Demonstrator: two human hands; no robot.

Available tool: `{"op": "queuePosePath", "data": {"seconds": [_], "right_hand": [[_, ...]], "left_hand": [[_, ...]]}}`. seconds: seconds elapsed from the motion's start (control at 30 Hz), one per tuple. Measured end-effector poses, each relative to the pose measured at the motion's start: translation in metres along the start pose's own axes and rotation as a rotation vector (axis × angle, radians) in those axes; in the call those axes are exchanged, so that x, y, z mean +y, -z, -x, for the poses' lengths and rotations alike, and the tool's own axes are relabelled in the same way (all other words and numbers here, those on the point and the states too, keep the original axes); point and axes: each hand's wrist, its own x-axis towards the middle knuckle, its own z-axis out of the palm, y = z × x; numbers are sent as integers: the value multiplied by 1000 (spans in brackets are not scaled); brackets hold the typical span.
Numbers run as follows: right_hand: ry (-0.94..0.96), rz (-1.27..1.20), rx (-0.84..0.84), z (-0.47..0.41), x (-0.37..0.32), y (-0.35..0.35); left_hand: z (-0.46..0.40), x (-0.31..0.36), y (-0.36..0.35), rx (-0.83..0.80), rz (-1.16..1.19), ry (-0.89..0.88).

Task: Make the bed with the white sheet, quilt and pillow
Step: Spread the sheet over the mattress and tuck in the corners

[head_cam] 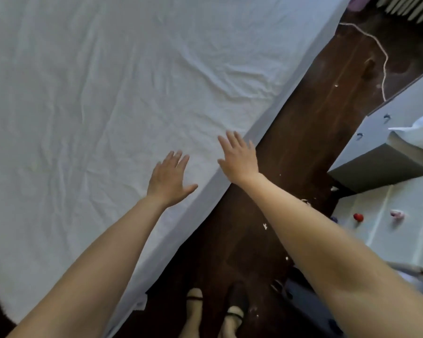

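Reaching out over the bed, you have both arms stretched forward with the palms down. Your left hand (169, 181) lies flat on the white sheet (88, 93), fingers straight and slightly spread, thumb pointing toward the bed's near edge. Your right hand (238, 158) is also flat and open, fingers straight, set just beside the left one and right at the edge of the mattress, where the sheet folds down over the side. Neither hand grips any cloth.

The sheet covers the whole bed in front of you and runs under both palms; it is wrinkled, with creases fanning out ahead of your fingers. Its hanging side drops toward the dark wooden floor (291, 147).

Your feet (213, 313) stand on that floor close to the bed. On your right sits a pale blue dresser (386, 154) with something white and soft (420, 135) on top; whether that is the pillow or the quilt cannot be told. A pale cord (383, 69) trails across the floor beyond it.
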Motion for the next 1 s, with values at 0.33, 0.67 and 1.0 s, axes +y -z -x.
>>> {"op": "queuePosePath", "data": {"seconds": [0.33,0.67,1.0], "right_hand": [[92,-7,-223,-18,53,-115],[217,0,166,-76,32,-66],[106,27,-264,-34,22,-81]], "left_hand": [[0,12,-122,3,-145,-61],[-40,-38,-80,207,67,196],[-16,-23,-66,-188,116,189]]}}
